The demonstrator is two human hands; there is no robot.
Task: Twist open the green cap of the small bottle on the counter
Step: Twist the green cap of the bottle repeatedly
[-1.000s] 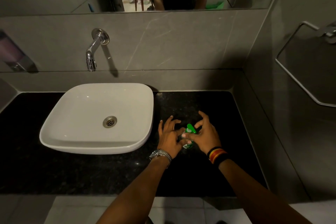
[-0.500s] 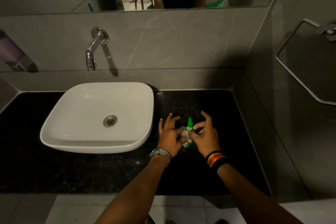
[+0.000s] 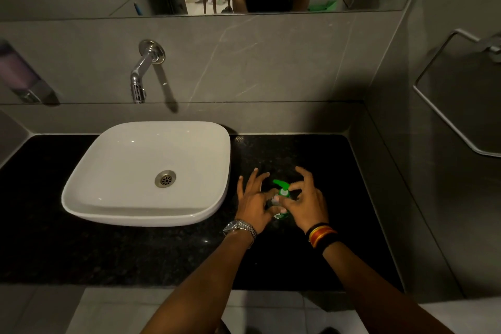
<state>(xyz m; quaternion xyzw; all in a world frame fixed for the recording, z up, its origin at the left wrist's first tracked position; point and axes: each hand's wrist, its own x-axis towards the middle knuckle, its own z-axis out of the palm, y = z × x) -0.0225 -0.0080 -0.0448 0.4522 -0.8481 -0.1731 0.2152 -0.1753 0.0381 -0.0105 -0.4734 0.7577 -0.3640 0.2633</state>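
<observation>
Two hands work the small bottle (image 3: 280,214), which stands on the black counter (image 3: 311,149) near its right end, just beside the white basin (image 3: 146,214). The left hand (image 3: 253,202) pinches the body; the right hand (image 3: 305,202) holds the neck in thumb and forefinger, other fingers spread. The green cap (image 3: 280,185), whose spout pointed straight back half a second ago, now points back-left, so I judge the twist is under way but the cap not yet off
</observation>
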